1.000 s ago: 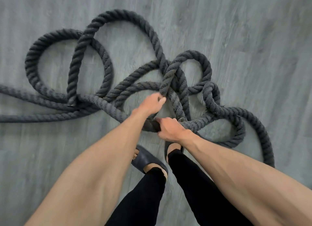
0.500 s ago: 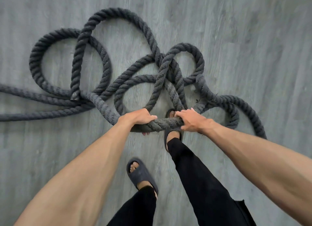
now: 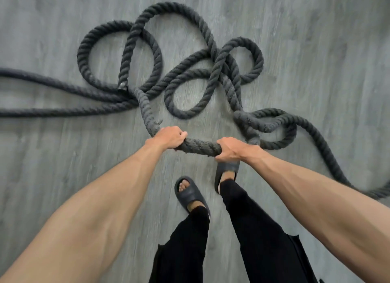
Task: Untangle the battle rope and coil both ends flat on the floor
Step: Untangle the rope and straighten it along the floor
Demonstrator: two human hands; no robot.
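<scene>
Dark grey rope (image 3: 198, 147), thick and twisted, spans the gap between both hands, raised above the floor (image 3: 316, 50). The left hand (image 3: 169, 137) clenches it from above, fingers curled round it. The right hand (image 3: 231, 148) grasps it the same way just to the right, with a short stretch of rope bare between them.

From the left hand the rope drops away far-left to the floor, where it meets two long strands running off the left edge. From the right hand it passes into a bunch of crossed loops just beyond, and one strand sweeps right and near, out to the right edge.

Farther off, the rest of the rope lies on the grey wood-grain floor in overlapping loops: two at far left, a tall one in the middle, a smaller one to its right. A capped end (image 3: 122, 86) lies among the left loops.

Near the hands stand two dark sandals, the left sandal (image 3: 191, 195) in full view and the right sandal (image 3: 226, 168) partly hidden under the right hand, with black trousers (image 3: 253, 230) above them.
</scene>
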